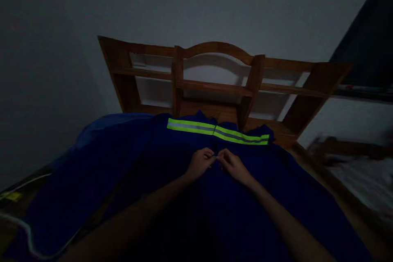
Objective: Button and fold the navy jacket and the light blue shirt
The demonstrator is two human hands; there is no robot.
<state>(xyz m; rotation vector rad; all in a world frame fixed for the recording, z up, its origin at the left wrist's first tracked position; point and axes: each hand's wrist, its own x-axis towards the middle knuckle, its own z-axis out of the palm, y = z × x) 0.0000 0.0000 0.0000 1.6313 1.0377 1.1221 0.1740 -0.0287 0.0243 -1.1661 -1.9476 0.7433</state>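
Observation:
A dark blue jacket (215, 208) with a yellow-green and grey reflective band (192, 127) lies spread out before me. The band is split in the middle by a front seam. Just below that split, my left hand (201, 163) pinches the jacket's middle edge between thumb and fingers. Close beside it, my right hand (232, 165) pinches at the same seam, the fingertips of both hands almost meeting. A small pale spot shows between the fingertips, too dim to make out. The jacket's left-side sleeve (73, 188) spreads out toward the lower left.
A wooden shelf unit (215, 86) stands behind the jacket against a pale wall (196, 4). At lower left a white cable (29, 233) runs near a small yellow item (14, 196). Pale cloth (362, 176) lies at the right. The room is dim.

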